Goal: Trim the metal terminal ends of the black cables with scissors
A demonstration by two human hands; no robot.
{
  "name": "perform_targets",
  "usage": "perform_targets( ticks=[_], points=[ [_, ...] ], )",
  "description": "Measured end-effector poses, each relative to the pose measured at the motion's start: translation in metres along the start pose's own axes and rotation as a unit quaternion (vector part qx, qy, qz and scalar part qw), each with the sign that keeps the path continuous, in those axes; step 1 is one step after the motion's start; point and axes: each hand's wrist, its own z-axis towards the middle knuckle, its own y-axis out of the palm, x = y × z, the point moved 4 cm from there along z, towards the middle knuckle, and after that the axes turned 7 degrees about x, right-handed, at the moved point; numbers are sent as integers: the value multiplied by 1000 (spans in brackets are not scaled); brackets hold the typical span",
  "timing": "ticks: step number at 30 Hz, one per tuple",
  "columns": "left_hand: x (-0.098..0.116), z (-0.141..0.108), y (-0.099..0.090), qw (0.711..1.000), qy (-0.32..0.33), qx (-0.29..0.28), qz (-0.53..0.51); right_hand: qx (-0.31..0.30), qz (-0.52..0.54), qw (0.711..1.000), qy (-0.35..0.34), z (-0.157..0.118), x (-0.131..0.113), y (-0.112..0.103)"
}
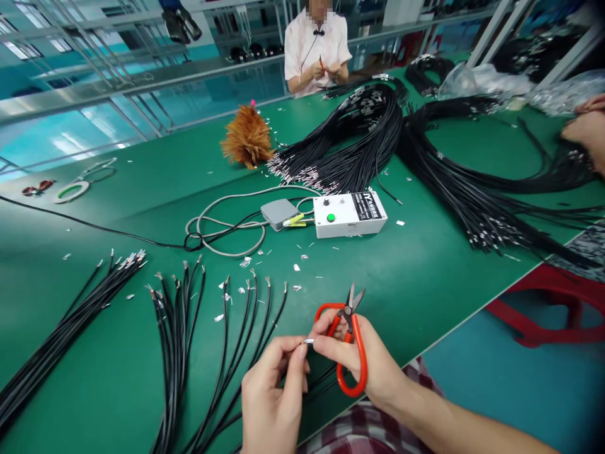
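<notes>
Left hand (276, 386) pinching silver wire end (309, 341), axis crosswise, pointing right. Right hand (377, 362) curled round red scissors (348, 309), spread, pointing away. Black cables (172, 353) left, white box (339, 221) beyond.

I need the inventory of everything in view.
Table: one, green, centre
Scissors: one, red-handled, bottom
Small piece: one, silvery, beside scissors
Cables: many, black, table
Box: one, white, table
Block: one, grey, beside box
Cords: some, grey/black, table
Duster: one, brown, behind box
Scraps: many, silvery, table
Stool: one, red, right
Plastic: some, clear, upper right
Racks: several, grey, background
Coworkers: two, one pale-shirted, ahead and right
Left grip: one, bare, bottom
Right grip: one, bare, bottom
</notes>
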Motion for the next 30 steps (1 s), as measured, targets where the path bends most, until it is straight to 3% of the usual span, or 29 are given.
perform_targets(
  ticks=[3, 7, 10, 13, 15, 18, 22, 24, 27, 30],
  points=[
    [2, 0, -3, 1000, 11, 23, 7, -3, 15, 1000, 0, -1, -1, 2],
    [7, 1, -5, 994, 88, 5, 63, 2, 23, 1000, -3, -1, 0, 8],
    [13, -1, -6, 983, 145, 53, 95, 15, 16, 1000, -18, -1, -1, 9],
    [17, -3, -4, 980, 156, 80, 92, 12, -10, 999, -32, 1, -5, 10],
    [16, -2, -1, 988, 118, 63, 71, 14, -51, 997, -56, 3, -10, 11],
    [10, 1, 0, 1000, 11, 15, 4, 27, -115, 987, -105, 5, -17, 9],
    [5, 6, -6, 988, -126, -20, -89, 1, -213, 973, -94, 7, -18, 0],
    [4, 7, -9, 978, -169, -25, -119, -17, -326, 940, -95, 6, -20, -7],
    [5, 9, -13, 968, -196, -25, -152, -35, -517, 846, -125, 2, -26, -12],
    [4, 10, -12, 964, -203, -35, -170, -58, -601, 784, -145, 0, -30, -8]
  ],
)
